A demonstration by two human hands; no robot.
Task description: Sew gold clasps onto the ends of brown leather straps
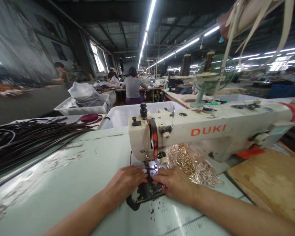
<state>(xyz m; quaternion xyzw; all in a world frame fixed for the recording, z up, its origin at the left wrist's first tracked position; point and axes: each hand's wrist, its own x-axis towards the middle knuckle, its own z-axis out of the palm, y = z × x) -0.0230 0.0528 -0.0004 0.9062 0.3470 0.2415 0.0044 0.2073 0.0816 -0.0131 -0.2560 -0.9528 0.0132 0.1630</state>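
your left hand [127,183] and right hand [174,183] lay flat, fingers pressed on a small dark strap piece [149,175] under the needle of the sewing machine [206,131] on the counter [64,183]. bag of gold rings [194,164] behind right hand; dark straps [27,137] far left.

Your left hand [127,182] and right hand [174,183] cover most of the dark strap [149,172] under the sewing machine [206,131], whose needle is too small to make out, while the far workers blur and the near-right wooden board [267,178] is cut off.
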